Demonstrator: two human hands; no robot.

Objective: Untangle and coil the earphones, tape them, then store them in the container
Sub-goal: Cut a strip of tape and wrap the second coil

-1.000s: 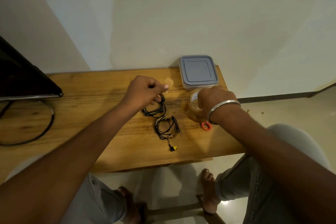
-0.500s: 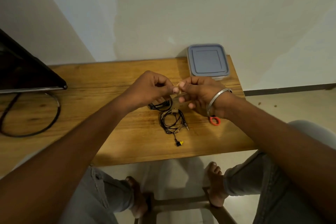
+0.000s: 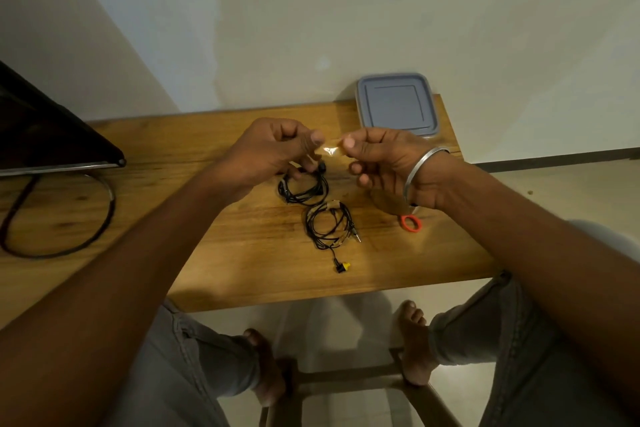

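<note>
The left hand (image 3: 270, 152) and right hand (image 3: 388, 163) pinch one tape strip (image 3: 331, 149) by its ends. It looks light, limp and sticky. Two earphone coils (image 3: 330, 225) lie on the tabletop (image 3: 242, 253) just below the hands. They look soft and springy, so grip across the bundle. One lidded container (image 3: 397, 104) sits beyond the right hand.

A plain silver metal bangle (image 3: 417, 165) sat on the wrist just behind the right hand (image 3: 384, 163). Forearms behind it and the left hand (image 3: 266, 152) were bare. Well below both hands were grey denim trousers (image 3: 512, 340) with stitched side seams, hems ending above bare feet (image 3: 414, 340).
</note>
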